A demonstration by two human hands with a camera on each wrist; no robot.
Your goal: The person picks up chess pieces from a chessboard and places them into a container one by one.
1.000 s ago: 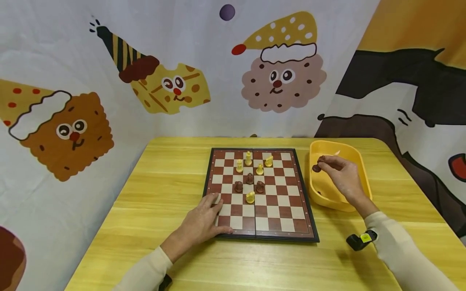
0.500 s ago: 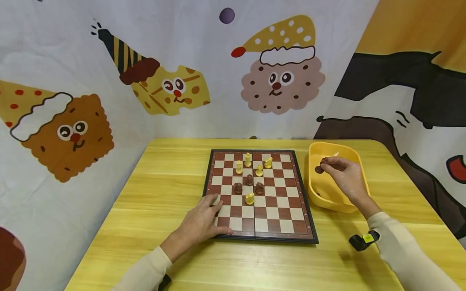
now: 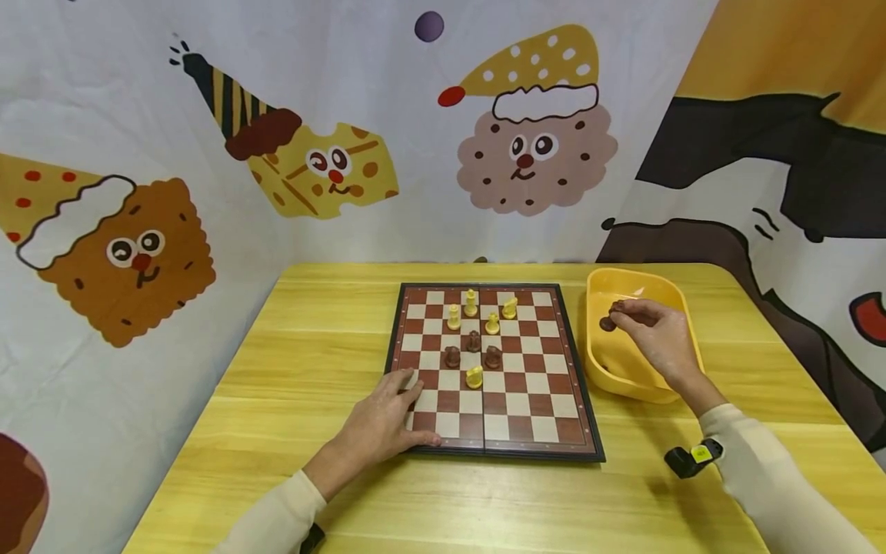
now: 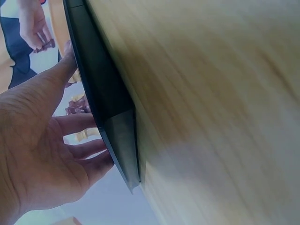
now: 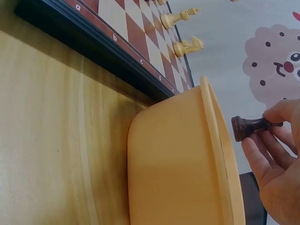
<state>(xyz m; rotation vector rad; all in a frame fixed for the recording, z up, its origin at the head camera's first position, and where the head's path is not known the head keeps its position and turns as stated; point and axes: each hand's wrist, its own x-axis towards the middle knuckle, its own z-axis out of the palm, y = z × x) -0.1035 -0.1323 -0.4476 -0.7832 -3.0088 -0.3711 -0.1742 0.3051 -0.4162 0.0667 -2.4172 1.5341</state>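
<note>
Over the yellow plastic bin [image 3: 635, 390], my right hand [image 3: 657, 338] pinches a dark brown chess piece [image 5: 248, 126] between thumb and fingers. The piece lies tilted, its round base pointing away from the hand in the right wrist view. My left hand [image 3: 377, 423] rests at the near left corner of the chessboard [image 3: 540, 405], thumb along the front edge, fingers spread over the left edge. Several cream pieces, including a knight [image 3: 474, 377] nearest me, stand on the board. Among them are three dark brown pieces, such as the one [image 3: 493, 357] right of the fold.
The bin stands just right of the board, and a small dark thing [image 3: 606, 368] lies inside it. All of this sits on a wooden table [image 3: 311, 338]. A cartoon-printed cloth [image 3: 429, 223] hangs behind the table's far edge.
My right hand has shifted slightly to the right over the bin, still pinching the dark chess piece. The left hand and the pieces on the board stay in place.
</note>
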